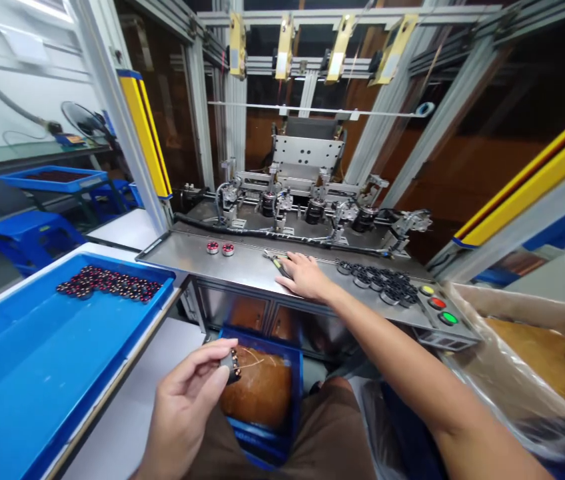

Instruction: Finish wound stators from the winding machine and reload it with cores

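Observation:
My left hand [182,400] pinches a small dark motor stator with copper windings [234,363] between thumb and fingers, above the blue crate. Thin loose wires stick out from the stator to the right. On the metal worktop, my right hand [305,277] lies over a pair of pliers with yellow-green and black handles [278,263], thumb on one side and fingers on the other. The jaws of the pliers point to the back left. Two red-topped wound stators [220,248] stand left of the pliers. To the right of my right hand sits a cluster of black, unwound stators [385,283].
A winding machine [312,207] spans the back of the worktop [182,257]. At left, a blue tray [22,333] holds many wound stators. Below me is a blue crate [298,380]. Coloured buttons [437,303] and a lined carton [492,380] are at right.

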A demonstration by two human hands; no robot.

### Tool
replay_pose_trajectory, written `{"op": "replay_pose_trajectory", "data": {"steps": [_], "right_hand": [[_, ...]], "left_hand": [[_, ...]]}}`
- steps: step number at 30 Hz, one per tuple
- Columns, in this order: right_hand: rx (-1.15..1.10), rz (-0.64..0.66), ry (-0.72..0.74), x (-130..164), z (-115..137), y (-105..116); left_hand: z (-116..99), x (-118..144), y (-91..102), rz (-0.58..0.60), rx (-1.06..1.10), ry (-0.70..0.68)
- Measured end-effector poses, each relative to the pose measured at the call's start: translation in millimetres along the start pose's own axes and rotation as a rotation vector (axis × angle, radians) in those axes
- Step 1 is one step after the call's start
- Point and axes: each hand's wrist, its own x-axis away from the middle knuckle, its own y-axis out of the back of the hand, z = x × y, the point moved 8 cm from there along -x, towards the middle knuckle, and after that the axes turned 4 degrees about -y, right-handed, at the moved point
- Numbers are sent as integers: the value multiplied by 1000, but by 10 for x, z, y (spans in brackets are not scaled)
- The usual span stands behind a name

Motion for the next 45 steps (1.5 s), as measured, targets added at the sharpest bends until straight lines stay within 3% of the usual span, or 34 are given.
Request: {"op": "replay_pose_trajectory", "data": {"steps": [6, 12, 16, 18, 20, 22, 24, 28, 33, 40, 45], "right_hand": [[-126, -19, 16, 150, -90, 53], [-468, -25, -20, 315, -202, 275], [-787, 35, -7, 973, 6, 229], [-963, 78, 13, 1468, 246, 52], [-1422, 171, 28, 1962, 530, -199], [-1568, 217, 17, 2344, 768, -441], [-1429, 127, 68, 2543, 913, -523], [-1145, -98, 254, 2554, 1023, -320], [-1111, -101, 297, 2415, 1036, -124], [-1094, -128, 342, 2382, 1136, -97], [-1013, -203, 333, 2375, 1131, -32]], "left_hand": [[24, 12, -133, 64, 4, 26], [72, 78, -160, 94, 20, 74], [59, 100, -175, 124, 29, 67], [47, 102, -182, 113, 7, 54], [33, 100, -215, 109, -19, 33], [27, 94, -281, 127, -49, 10], [39, 88, -359, 156, -79, 1], [76, 84, -450, 189, -110, 16], [50, 118, -409, 169, -151, 0], [86, 158, -363, 151, -185, 54], [56, 138, -364, 145, -201, 20]]}}
